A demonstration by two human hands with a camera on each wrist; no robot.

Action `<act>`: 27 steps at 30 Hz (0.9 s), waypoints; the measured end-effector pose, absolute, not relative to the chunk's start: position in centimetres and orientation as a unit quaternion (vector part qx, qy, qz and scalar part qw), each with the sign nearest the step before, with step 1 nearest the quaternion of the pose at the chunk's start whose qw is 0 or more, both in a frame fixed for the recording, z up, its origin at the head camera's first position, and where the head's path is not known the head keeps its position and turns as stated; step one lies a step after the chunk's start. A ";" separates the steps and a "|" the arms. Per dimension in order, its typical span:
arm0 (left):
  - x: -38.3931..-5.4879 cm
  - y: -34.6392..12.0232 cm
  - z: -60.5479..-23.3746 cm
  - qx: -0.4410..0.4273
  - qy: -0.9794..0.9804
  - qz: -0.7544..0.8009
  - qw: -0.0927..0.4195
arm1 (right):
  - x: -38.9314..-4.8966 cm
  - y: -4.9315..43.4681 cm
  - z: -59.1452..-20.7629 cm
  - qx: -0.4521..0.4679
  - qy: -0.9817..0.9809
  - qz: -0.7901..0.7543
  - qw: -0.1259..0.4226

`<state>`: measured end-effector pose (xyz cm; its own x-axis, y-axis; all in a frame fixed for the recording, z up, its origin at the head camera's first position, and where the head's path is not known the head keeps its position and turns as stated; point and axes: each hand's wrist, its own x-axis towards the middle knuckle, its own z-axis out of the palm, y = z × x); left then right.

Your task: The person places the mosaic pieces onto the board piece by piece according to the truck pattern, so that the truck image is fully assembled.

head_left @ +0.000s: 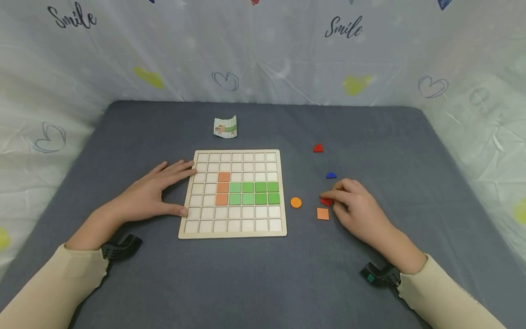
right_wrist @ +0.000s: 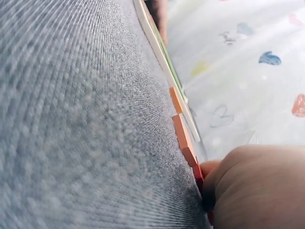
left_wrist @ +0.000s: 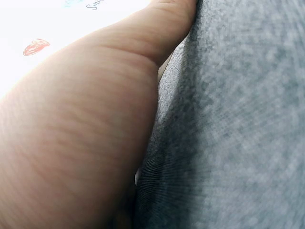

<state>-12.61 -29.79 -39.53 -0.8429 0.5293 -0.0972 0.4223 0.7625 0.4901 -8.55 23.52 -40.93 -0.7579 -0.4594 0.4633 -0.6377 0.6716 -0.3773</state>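
Note:
A pale wooden grid board point(head_left: 234, 232) lies flat, with orange squares point(head_left: 222, 188) in a column and light and dark green squares point(head_left: 261, 187) in two rows beside it. My left hand point(head_left: 154, 194) rests at the board's left edge, fingers spread and thumb on the frame near the lower corner. To the right of the board, the thumb and index finger of my right hand point(head_left: 359, 208) pinch a small red piece point(head_left: 326, 202), partly covered by the fingers. Just in front of it lies a loose orange square point(head_left: 322, 214). In the right wrist view the red piece point(right_wrist: 198, 172) shows beside the fingertips.
An orange disc point(head_left: 296, 202) sits between the board and my right hand. Beyond that hand are a blue half-circle point(head_left: 331, 175) and another red piece point(head_left: 318, 148). A small picture card point(head_left: 225, 127) with a coloured grid pattern lies behind the board on the grey cloth point(head_left: 246, 283).

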 end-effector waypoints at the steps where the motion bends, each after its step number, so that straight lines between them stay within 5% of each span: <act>1: -12.6 -29.8 -39.6 0.255 0.932 0.232 0.115 | -8.6 23.5 -41.0 0.306 -0.898 0.267 0.168; 27: -12.6 -29.9 -39.8 0.260 0.932 0.228 0.109 | -9.1 23.6 -41.3 0.354 -0.883 0.265 0.158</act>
<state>-12.56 -29.88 -39.84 -0.8414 0.5337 -0.0850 0.4339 0.7609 0.4825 -9.06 23.56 -41.26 -0.6991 -0.5417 0.4667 -0.7091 0.6091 -0.3552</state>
